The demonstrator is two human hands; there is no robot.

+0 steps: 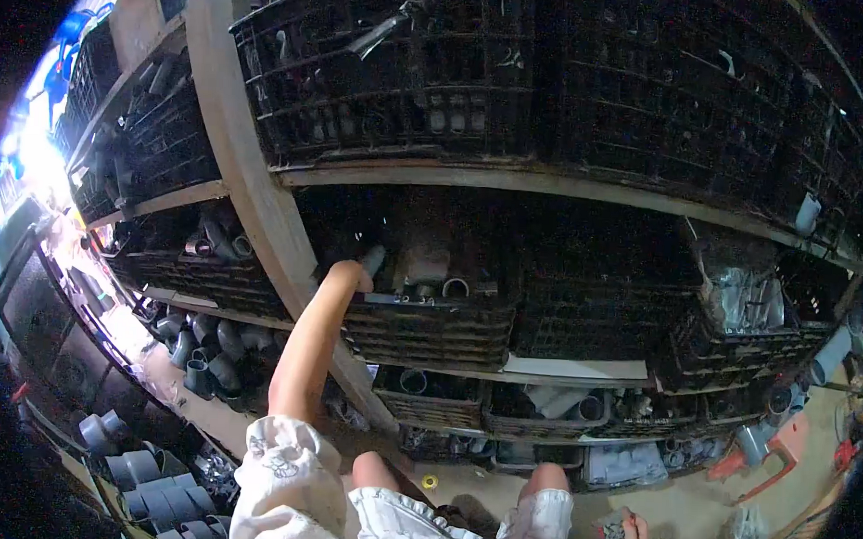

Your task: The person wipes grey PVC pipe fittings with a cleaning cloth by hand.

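Observation:
My left arm reaches up to a black crate (429,332) on the middle shelf. My left hand (352,274) is at the crate's left rear side, bent over its edge, beside a grey pipe piece (374,260); its fingers are hidden in the dark. Inside the crate a grey ring-ended fitting (456,288) shows near the front rim. Low at the right, beside my knee, my right hand (635,535) is closed round a crumpled patterned cloth (609,537).
A wooden post (253,156) stands left of the crate. More black crates (598,315) fill the shelves. Grey pipe fittings (162,489) lie at lower left. A red plastic object (775,458) and a clear bag (749,534) are on the floor at right.

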